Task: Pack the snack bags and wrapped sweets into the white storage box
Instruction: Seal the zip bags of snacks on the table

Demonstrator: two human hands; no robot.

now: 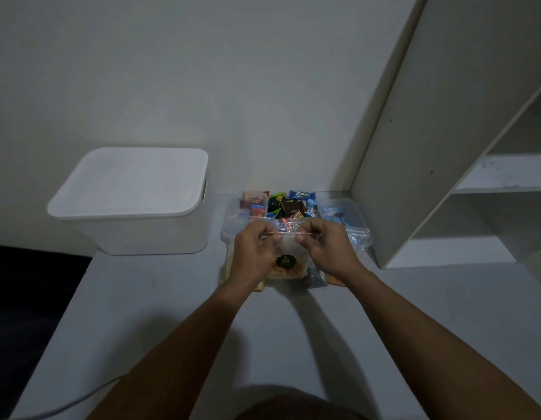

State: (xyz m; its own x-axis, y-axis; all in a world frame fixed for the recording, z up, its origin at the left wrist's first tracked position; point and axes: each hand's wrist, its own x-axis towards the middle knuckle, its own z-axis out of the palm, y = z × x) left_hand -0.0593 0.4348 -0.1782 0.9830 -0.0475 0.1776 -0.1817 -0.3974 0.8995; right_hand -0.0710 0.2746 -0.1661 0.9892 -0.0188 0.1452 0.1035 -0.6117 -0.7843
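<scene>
Box [133, 204] far left on the surface [172, 322], lid on, well apart from the hands. Left hand [253, 253] and right hand [326, 250] each pinch the top edge of a clear snack bag [289, 259], its seal running left-right between them. Sweets [289, 204] lie just behind, in clear tubs. Shelf unit [445, 147] right. Lid likely blocks packing.

Looks like I'm at home, some bedroom or storage corner: plain white wall [202, 71], bare shelf unit [445, 147], sweets [293, 204] piled on the table [172, 313].
</scene>
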